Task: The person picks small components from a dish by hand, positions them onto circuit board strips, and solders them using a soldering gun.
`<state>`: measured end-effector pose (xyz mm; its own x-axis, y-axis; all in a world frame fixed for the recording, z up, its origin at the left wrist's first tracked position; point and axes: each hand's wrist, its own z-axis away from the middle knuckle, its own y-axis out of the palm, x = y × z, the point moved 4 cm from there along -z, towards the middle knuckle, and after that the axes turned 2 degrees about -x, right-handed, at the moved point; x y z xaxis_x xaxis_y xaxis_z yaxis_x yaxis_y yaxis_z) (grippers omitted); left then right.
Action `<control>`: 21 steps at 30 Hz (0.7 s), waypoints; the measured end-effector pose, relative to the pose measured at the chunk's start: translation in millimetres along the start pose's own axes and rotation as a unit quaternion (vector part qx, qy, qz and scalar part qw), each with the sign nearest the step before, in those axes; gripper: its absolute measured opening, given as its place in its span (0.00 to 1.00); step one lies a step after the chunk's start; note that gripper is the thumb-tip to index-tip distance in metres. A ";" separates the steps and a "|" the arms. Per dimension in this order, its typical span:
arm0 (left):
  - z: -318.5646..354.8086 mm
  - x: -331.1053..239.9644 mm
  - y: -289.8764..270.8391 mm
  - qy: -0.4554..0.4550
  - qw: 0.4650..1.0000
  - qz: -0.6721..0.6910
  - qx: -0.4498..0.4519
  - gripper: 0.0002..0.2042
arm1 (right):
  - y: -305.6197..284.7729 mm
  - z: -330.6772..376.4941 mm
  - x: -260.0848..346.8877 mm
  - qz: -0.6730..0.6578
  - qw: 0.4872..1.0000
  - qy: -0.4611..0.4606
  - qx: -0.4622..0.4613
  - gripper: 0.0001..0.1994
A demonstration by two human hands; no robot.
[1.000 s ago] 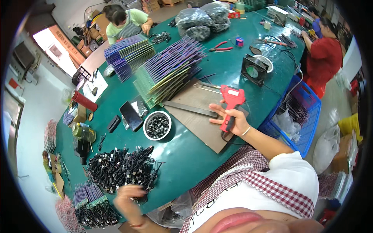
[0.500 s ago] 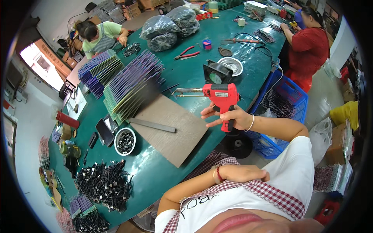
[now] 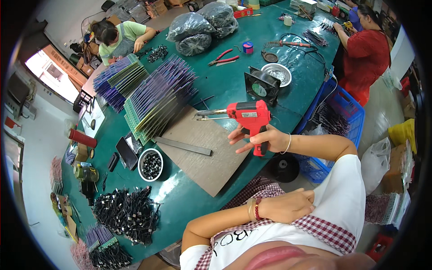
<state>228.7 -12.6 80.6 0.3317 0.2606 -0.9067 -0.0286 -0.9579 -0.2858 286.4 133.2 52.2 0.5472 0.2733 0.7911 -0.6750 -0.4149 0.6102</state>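
My right hand (image 3: 270,138) grips a red and black soldering gun (image 3: 249,115) by its handle, some fingers standing off it. Its metal tip points left, above a brown board (image 3: 211,173) on the green table. Across the board's near left part lies a grey flat bar (image 3: 184,146). A stack of green circuit-board panels (image 3: 150,108) with purple wires stands at the board's far left edge. My left hand (image 3: 287,204), with bracelets at the wrist, rests curled against my chest by the checked apron strap (image 3: 324,230); anything inside its fingers is hidden.
On the green table (image 3: 180,209) are a bowl of small dark parts (image 3: 150,164), a heap of black cables (image 3: 126,213), a small fan (image 3: 262,85), a metal dish (image 3: 277,73) and red pliers (image 3: 223,57). Blue crate (image 3: 353,118) beside the table. Two people (image 3: 119,38) (image 3: 366,54) work across.
The soldering gun has moved slightly left and nearer relative to the board. My left hand's fingers have curled more at my chest. The whole view has shifted a little.
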 end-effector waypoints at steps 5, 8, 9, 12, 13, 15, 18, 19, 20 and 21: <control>26.7 -18.5 -23.8 -0.037 0.989 -0.140 -0.031 0.17 | 7.7 -11.7 -4.8 0.019 0.999 0.036 0.017 0.23; 37.5 -34.4 -25.4 -0.046 0.983 -0.172 -0.032 0.15 | 21.3 -20.8 -4.0 0.020 0.998 0.055 0.009 0.23; 38.6 -36.6 -26.8 -0.025 0.984 -0.161 -0.077 0.15 | 23.2 -25.2 -3.3 0.020 0.998 0.066 0.000 0.23; 43.1 -16.8 -10.2 -0.031 0.998 -0.036 -0.032 0.15 | 30.4 -33.4 -8.8 0.015 0.997 0.080 0.004 0.23; 44.9 -12.0 -4.2 -0.022 0.998 0.046 -0.030 0.15 | 34.5 -35.2 -10.8 0.018 0.996 0.084 0.007 0.23; 47.5 -14.0 -7.7 -0.009 0.999 0.031 -0.037 0.15 | 41.5 -38.7 -14.1 0.022 0.995 0.094 0.016 0.24; 50.1 -36.2 -25.0 -0.026 0.995 -0.099 0.008 0.15 | 42.9 -38.0 -14.3 0.026 0.995 0.097 0.014 0.24; 54.8 -41.9 -28.0 -0.041 0.988 -0.149 0.014 0.15 | 43.0 -37.8 -13.1 0.025 0.995 0.092 0.013 0.24; 56.6 -43.6 -29.4 -0.057 0.978 -0.199 0.019 0.14 | 42.3 -36.8 -10.4 0.027 0.995 0.094 0.011 0.24; 58.9 -44.9 -27.8 -0.057 0.978 -0.199 0.017 0.14 | 43.9 -37.8 -9.1 0.033 0.995 0.094 0.007 0.24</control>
<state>159.0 9.4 111.0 0.2160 0.6261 -0.7492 0.0506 -0.7735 -0.6318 233.1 145.3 73.3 0.3988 0.4019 0.8243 -0.6992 -0.4483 0.5569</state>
